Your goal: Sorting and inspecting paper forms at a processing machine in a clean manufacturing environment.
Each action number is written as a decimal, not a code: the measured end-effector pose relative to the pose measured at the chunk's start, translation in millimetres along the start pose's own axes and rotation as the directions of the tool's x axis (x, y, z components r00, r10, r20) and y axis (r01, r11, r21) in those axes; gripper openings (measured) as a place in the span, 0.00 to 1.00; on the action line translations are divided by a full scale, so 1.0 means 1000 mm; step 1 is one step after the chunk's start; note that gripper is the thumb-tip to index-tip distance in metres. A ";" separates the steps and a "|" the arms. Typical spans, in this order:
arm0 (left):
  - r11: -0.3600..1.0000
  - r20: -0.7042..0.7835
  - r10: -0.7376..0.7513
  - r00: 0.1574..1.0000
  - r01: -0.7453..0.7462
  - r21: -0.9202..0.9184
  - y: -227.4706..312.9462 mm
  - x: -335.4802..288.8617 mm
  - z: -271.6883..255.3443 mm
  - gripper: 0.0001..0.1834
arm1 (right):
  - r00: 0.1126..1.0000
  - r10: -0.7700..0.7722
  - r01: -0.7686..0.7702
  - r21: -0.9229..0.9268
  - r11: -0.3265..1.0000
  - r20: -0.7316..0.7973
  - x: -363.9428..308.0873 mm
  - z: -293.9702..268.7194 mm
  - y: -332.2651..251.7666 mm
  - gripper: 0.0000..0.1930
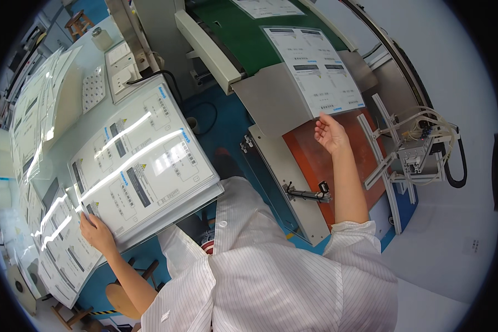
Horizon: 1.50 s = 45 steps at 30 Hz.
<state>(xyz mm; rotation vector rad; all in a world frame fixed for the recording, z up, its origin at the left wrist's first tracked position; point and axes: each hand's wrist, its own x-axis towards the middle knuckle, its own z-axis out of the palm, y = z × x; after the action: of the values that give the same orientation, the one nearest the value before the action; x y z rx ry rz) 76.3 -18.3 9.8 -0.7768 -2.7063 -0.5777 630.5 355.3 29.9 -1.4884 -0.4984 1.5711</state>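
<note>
A clear-edged sheet printed with white label panels (315, 69) lies partly on a green conveyor belt and slopes over a grey metal plate toward me. At its near edge, my right hand (331, 135) is closed, with thumb and forefinger pinching the sheet's edge. To my left, a thick stack of similar printed sheets (141, 160) lies on a glass-topped table, shining with reflected light strips. My left hand (97, 233) is at the near left corner of this stack, fingers curled around the edge. Whether it grips one sheet or several is hidden.
Another printed sheet (268, 6) lies farther along the green belt (221, 27). An orange surface (343, 152) is below my right forearm, beside a metal frame with tubes (418, 152). More sheets (66, 249) cover the table's left side. A white bottle (100, 39) stands behind.
</note>
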 end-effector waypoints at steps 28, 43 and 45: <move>-0.458 0.613 0.186 0.768 0.620 -0.638 0.008 -0.007 -0.073 0.42 | 0.203 0.390 0.182 -0.426 0.886 0.898 -0.191 0.154 0.074 0.26; 0.388 0.443 -0.225 0.868 0.496 -0.777 -0.002 -0.035 -0.072 0.13 | 0.739 0.127 0.384 -0.568 0.728 0.662 -0.174 0.160 0.107 0.06; 0.631 0.312 -0.264 0.913 0.408 -0.660 -0.009 -0.042 -0.066 0.14 | 0.739 0.099 0.394 -0.546 0.739 0.666 -0.167 0.162 0.119 0.07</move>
<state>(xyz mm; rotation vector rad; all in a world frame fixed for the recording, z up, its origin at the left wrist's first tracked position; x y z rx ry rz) 115.7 -73.3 50.5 -0.4605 -2.7814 -1.8241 420.4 203.6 65.7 -1.2453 -1.7266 1.8599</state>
